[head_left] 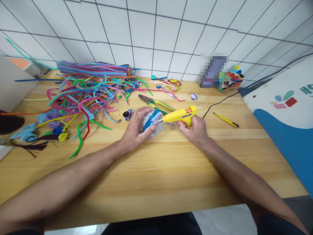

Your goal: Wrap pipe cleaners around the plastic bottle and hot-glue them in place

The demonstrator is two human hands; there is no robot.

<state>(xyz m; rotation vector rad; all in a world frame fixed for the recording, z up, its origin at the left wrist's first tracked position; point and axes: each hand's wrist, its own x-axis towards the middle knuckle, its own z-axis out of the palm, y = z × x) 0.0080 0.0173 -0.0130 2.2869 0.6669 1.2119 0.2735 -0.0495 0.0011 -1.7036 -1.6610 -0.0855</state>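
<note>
My right hand (195, 132) is wrapped round the handle of a yellow hot glue gun (179, 115), its nozzle pointing left. The metal tip meets a round clear item with blue and lilac fuzzy strips (152, 121). Around that item's left side and front curls my left hand (137, 129), thumb below and fingers above. Whether the tip touches the strips or hovers just over them I cannot tell. Behind the item lie green-and-yellow pliers (156, 102). Small scissors (171, 125) show partly beneath the glue gun.
A tangle of coloured pipe cleaners (80, 101) spreads over the left of the wooden table (151, 182), with a bundle of straight ones (93, 69) behind. A yellow utility knife (226, 120) lies at right. The gun's black cord (227, 97) runs toward the upper right, past a decorated container (231, 80).
</note>
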